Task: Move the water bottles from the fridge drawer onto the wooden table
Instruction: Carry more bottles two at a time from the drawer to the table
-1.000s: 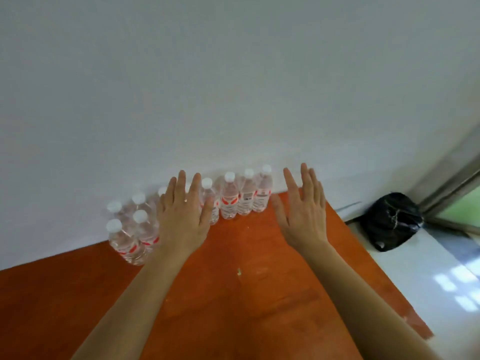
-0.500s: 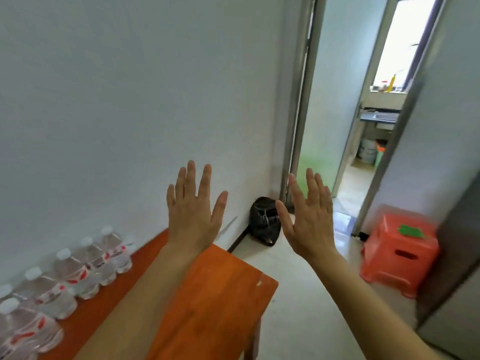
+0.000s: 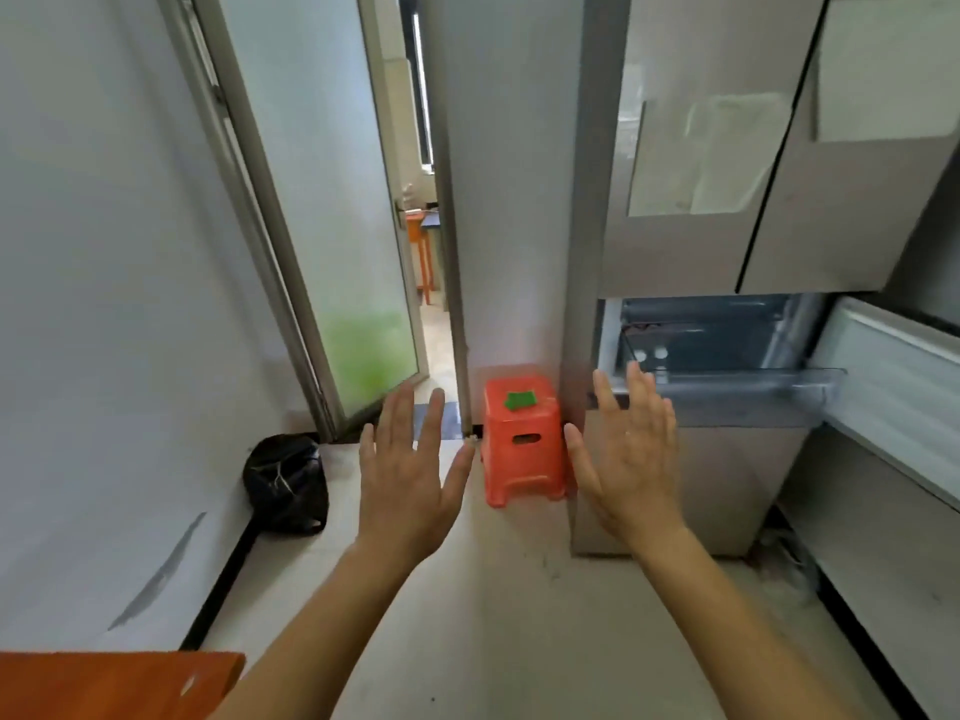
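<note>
Item: left hand [image 3: 410, 480] and right hand [image 3: 631, 459], both raised, each grip wide and empty, fingers spread, apparently ready for the next pickup. Water bottles [image 3: 649, 354]: white caps visible at the left end of the open fridge drawer [image 3: 737, 389], beyond the right hand. Bench [image 3: 104, 683]: only its orange corner shows, bottom left, well apart from the drawer.

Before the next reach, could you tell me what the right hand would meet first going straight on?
Probably the front rim of the open fridge drawer, just beyond the right hand; depth is unclear.
</note>
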{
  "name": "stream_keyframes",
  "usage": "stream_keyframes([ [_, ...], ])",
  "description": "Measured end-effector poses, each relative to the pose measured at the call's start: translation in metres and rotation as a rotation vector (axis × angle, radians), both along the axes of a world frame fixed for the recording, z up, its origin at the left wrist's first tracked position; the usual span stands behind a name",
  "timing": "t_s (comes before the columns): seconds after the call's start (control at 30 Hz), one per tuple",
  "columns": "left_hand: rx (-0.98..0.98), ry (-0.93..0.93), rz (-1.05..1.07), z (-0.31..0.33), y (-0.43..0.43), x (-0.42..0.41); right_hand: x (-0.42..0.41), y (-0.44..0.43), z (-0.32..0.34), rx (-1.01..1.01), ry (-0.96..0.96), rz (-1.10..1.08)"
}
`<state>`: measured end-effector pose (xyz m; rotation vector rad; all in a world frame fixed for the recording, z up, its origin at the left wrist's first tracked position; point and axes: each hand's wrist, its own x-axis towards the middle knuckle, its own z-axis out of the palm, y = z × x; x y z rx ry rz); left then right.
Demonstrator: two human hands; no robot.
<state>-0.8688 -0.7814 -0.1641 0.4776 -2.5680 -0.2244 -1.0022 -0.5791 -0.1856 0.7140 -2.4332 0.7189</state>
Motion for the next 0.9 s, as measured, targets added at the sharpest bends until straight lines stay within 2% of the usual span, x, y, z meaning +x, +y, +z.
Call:
stream_keyframes([
  [0.23,0.073,-0.051,-0.159,-0.043,0.036,-0.150,-0.109,0.065,-0.039,0.080,-0.033,-0.184],
  [0.47,0.126,-0.132,-0.304,-0.048,0.060,-0.323,-0.232,0.093,-0.017,0.150,-0.072,-0.326],
  [0.7,0.066,-0.223,-0.466,-0.054,0.097,-0.457,-0.316,0.150,-0.016,0.109,-0.142,-0.487],
  [0.9,0.008,-0.268,-0.489,-0.074,0.142,-0.545,-0.401,0.196,-0.045,0.088,-0.221,-0.483],
])
